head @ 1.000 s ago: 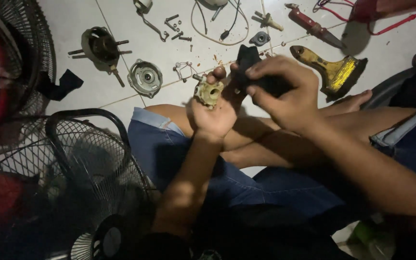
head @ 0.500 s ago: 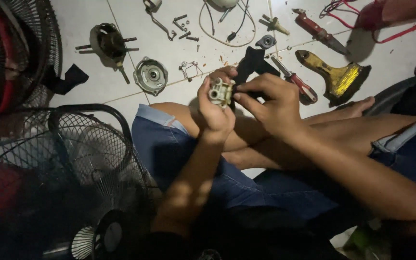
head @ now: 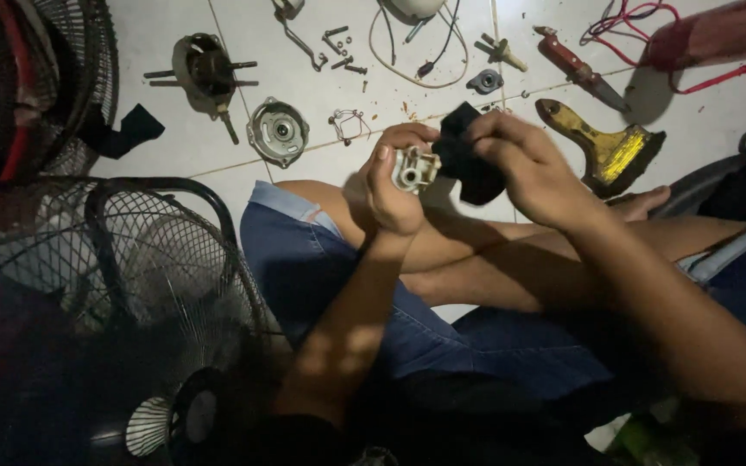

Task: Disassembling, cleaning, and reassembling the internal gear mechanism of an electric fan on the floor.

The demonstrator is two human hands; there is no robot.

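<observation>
From the head view, the left hand [head: 395, 194] was closed around a small pale metal part [head: 414, 168], held above the crossed legs. The right hand [head: 524, 168] pinched a black cloth [head: 468, 164] against that part's right side. A round motor cover [head: 278, 131] lay on the tiled floor [head: 174, 121] beyond.

Tiled floor [head: 174, 129] — motor parts [head: 278, 131], screws [head: 338, 43]

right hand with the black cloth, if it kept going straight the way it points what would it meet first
The right hand points left, pressing the black cloth toward the small pale part held by the left hand; that part comes first.
</observation>
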